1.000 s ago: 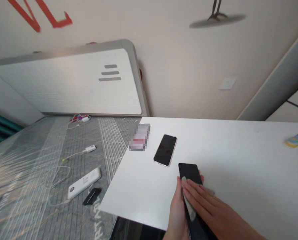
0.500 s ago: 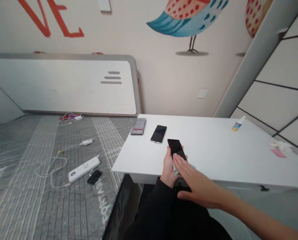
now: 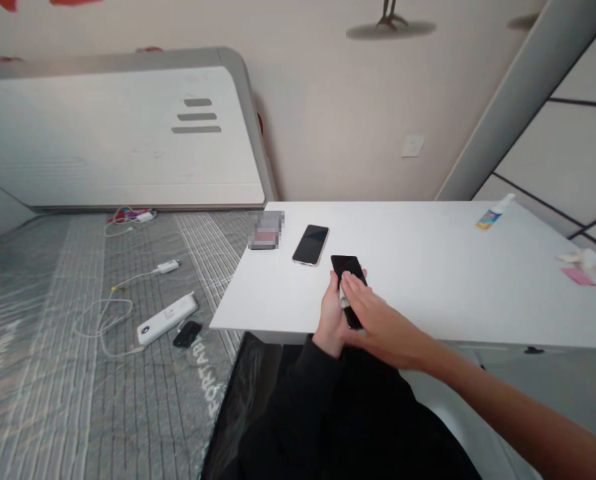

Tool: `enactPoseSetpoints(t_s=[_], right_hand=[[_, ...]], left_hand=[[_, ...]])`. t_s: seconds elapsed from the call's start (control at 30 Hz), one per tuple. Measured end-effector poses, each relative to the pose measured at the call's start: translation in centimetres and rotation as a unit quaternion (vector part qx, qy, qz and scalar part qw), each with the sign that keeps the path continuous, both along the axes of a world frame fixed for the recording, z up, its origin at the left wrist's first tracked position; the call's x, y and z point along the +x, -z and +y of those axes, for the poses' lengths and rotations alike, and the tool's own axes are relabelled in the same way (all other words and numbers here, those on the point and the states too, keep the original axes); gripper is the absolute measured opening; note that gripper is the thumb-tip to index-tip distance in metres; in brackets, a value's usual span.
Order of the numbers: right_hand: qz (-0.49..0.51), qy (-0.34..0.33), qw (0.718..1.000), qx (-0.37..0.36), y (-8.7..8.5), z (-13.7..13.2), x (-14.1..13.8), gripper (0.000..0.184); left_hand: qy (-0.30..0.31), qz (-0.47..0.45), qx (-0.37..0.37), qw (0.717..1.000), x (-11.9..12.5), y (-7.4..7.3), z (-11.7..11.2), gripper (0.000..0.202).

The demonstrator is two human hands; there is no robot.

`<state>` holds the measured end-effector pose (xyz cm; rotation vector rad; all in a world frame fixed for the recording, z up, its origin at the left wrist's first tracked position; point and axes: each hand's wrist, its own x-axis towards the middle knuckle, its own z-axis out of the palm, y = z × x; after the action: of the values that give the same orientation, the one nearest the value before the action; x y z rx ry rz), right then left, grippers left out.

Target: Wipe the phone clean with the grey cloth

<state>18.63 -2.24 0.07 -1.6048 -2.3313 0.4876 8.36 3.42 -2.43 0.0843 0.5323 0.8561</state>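
Note:
My left hand (image 3: 329, 321) is closed around a black smartphone (image 3: 345, 262), holding it screen up over the table's front edge. Flat fingers of my right hand (image 3: 385, 327) press a small white wipe (image 3: 344, 299) against the phone's screen. The wipe is partly covered by those fingers, so whether it is cloth or tissue is unclear. A second smartphone (image 3: 311, 245) lies on the white table (image 3: 423, 267), beyond my left hand.
A pixelated flat item (image 3: 267, 231) rests at the table's left corner. To the far right are a small white bottle (image 3: 495, 212), a pink slip (image 3: 579, 276) and crumpled white tissue (image 3: 589, 260). On the bed's left side lie a white power bank (image 3: 167, 319), a cable and a small black object (image 3: 187, 334).
My right hand and the wipe have slid across the phone's screen, and the right thumb has come in near its lower end. My view has tilted downward.

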Motion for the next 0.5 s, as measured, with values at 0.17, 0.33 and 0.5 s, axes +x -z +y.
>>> enactPoseSetpoints(t_s=[0.17, 0.33, 0.5], right_hand=[[0.003, 0.041, 0.999, 0.003, -0.7, 2.5, -0.6, 0.102], [0.0, 0.009, 1.0, 0.023, 0.7, -3.3, -1.1, 0.107], [-0.003, 0.064, 0.998, 0.018, 0.5, 2.7, -0.5, 0.09]], left_hand=[[-0.02, -0.006, 0.012, 1.0, 0.0, -1.0, -0.2, 0.052], [0.008, 0.006, 0.003, 1.0, 0.0, 0.2, 0.0, 0.055], [-0.029, 0.012, 0.033, 0.999, 0.3, -0.1, -0.1, 0.05]])
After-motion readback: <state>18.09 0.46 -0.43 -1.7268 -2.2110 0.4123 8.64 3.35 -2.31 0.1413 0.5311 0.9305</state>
